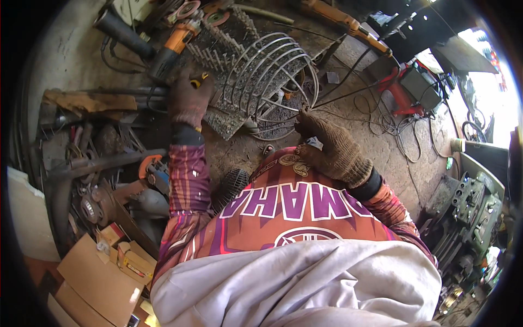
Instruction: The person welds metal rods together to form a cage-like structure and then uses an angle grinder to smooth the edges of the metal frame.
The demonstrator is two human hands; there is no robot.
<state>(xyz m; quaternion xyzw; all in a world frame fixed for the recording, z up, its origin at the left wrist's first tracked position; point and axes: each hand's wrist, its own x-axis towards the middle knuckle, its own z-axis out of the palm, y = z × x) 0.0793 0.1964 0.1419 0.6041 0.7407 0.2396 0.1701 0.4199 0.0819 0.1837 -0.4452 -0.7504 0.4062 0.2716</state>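
A: In the head view, where does the wire cage [271, 76] sit?
B: Upper middle, its curved bars arching over a rough, pitted metal plate [222, 123], beside rows of short metal pegs [218, 39].
A: And the gloved left hand [189, 98]?
B: At the plate's left side, just below an orange grinder [177, 41]. Its fingers are bent by a small yellow-and-black piece [199, 80]; whether they grasp it, one cannot tell.
A: The gloved right hand [333, 146]?
B: Half-curled, fingertips at the cage's lower right end. Touching or gripping is unclear.
A: What of the room?
B: A worn, stained floor [403, 170], with cables [394, 131] looping across it toward a red-and-grey boxy machine [417, 90]. Metal scrap [103, 141] crowds the left, above an open cardboard box [101, 280]; a heavy grey metal assembly [471, 210] stands at right, near bright daylight.
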